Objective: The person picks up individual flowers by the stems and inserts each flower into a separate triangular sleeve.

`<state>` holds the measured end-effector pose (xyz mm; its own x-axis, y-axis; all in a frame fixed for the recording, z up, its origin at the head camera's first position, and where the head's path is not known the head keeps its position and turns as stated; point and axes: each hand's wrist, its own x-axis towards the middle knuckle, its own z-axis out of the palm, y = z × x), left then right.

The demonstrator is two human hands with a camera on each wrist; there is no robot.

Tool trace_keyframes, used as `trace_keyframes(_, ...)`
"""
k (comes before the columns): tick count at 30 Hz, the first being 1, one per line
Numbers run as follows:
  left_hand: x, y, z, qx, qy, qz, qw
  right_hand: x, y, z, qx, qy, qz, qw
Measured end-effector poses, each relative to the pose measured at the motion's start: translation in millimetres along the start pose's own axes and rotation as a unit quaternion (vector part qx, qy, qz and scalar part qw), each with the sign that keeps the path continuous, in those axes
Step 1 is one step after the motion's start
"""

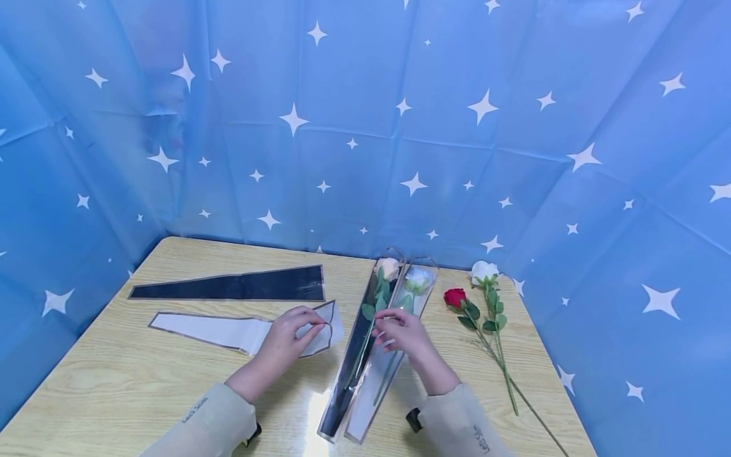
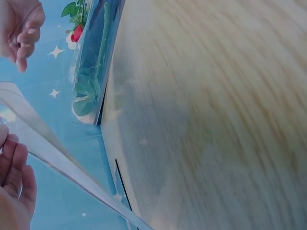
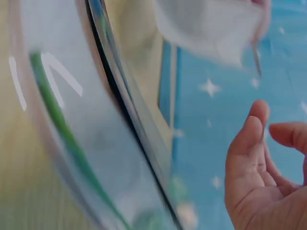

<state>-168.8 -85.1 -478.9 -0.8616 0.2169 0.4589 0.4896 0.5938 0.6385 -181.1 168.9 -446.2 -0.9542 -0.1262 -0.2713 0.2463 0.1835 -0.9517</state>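
Note:
My left hand [image 1: 290,335] pinches the wide end of a flat white flower sleeve [image 1: 208,329] with a dark border, lifting that end off the table. In the left wrist view the raised sleeve [image 2: 79,172] slants down from the fingers [image 2: 14,158]. My right hand [image 1: 404,335] hovers over two filled sleeves, holding nothing, its fingers loosely bent. One is a black sleeve [image 1: 331,416] around a peach rose [image 1: 388,269]. The other, a white sleeve [image 1: 360,416], contains a pale bluish-white rose [image 1: 419,279]. In the right wrist view the right hand [image 3: 264,177] shows thumb and fingers apart.
A flat black sleeve [image 1: 240,285] lies behind the white one on the wooden table [image 1: 103,387]. At the right, a red rose [image 1: 455,298] and a white rose [image 1: 484,271] lie with crossed stems. A blue star-patterned curtain [image 1: 354,82] surrounds the table's far sides.

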Motion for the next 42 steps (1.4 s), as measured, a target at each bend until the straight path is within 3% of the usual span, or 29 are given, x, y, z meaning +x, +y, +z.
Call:
trace_keyframes(4, -1.1, -0.6, -0.1, -0.003, -0.002, -0.01, 0.9999, -2.4, 0.9, -33.6, -0.03, 0.041, -0.01, 0.9986)
trace_keyframes(8, -1.9, -1.4, 0.2, -0.005, -0.004, -0.017, 0.9998, -6.4, 10.1, -72.2, -0.122, 0.096, -0.034, 0.9874)
trace_keyframes(10, -2.1, -1.9, 0.2, -0.008, -0.004, -0.018, 0.9998, -7.6, 18.7, -92.5, -0.191, 0.131, -0.043, 0.9717)
trace_keyframes(15, -1.2, -3.3, 0.5, -0.008, -0.002, -0.012, 0.9999, -14.1, 43.4, -139.6, -0.329, 0.211, -0.018, 0.9203)
trace_keyframes(20, -1.6, -4.7, 1.8, -0.008, -0.004, -0.015, 0.9998, -28.6, 62.4, -171.0, -0.391, 0.217, 0.029, 0.8943)
trace_keyframes(26, -4.0, -4.5, 2.1, -0.013, -0.004, -0.02, 0.9997, -39.3, 75.6, -187.4, -0.423, 0.207, 0.065, 0.8799)
trace_keyframes(34, -5.2, -4.7, 1.1, -0.015, -0.001, -0.02, 0.9997, -39.7, 81.2, -192.0, -0.449, 0.213, 0.052, 0.8665)
trace_keyframes(42, -4.7, -3.5, 0.3, -0.017, -0.006, -0.03, 0.9994, -33.3, 79.3, -190.4, -0.482, 0.208, 0.073, 0.8482)
